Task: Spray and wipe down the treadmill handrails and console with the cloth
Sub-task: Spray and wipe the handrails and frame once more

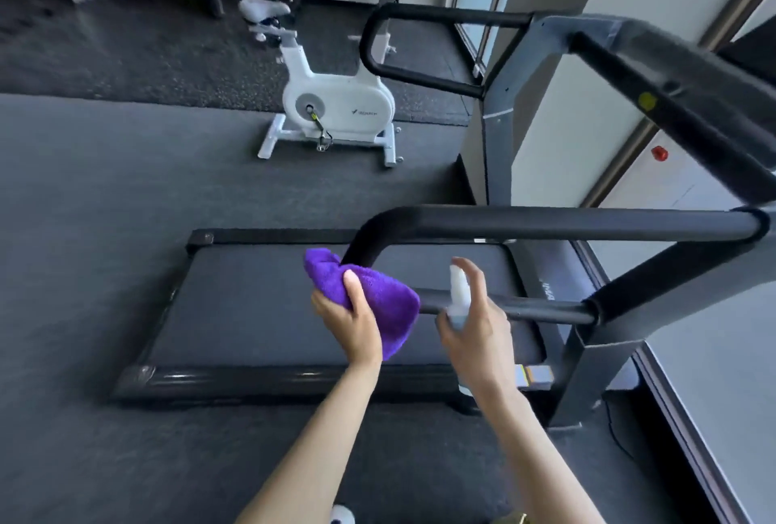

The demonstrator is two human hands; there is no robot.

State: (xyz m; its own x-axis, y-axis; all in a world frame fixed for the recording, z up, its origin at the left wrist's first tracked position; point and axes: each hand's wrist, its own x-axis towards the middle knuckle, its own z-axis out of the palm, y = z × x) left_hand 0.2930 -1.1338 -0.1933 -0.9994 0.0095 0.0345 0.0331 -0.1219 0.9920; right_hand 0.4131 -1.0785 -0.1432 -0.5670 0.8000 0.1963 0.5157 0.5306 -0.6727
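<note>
My left hand point(350, 324) grips a purple cloth point(373, 292), which is bunched against the curved end of the near black handrail point(546, 221). My right hand point(476, 324) holds a small white spray bottle point(458, 292) upright, with the forefinger arched over its top, just in front of the rail's lower bar point(541, 309). The far handrail point(441, 13) loops at the top of the view. The dark console bar point(680, 82) runs across the upper right, blurred. The treadmill belt point(260, 305) lies below my hands.
A white exercise bike point(336, 103) stands on the dark floor beyond the treadmill. Grey uprights point(495, 112) carry the rails. A wall with a red knob point(659, 153) is at the right. Black racks line the far back left.
</note>
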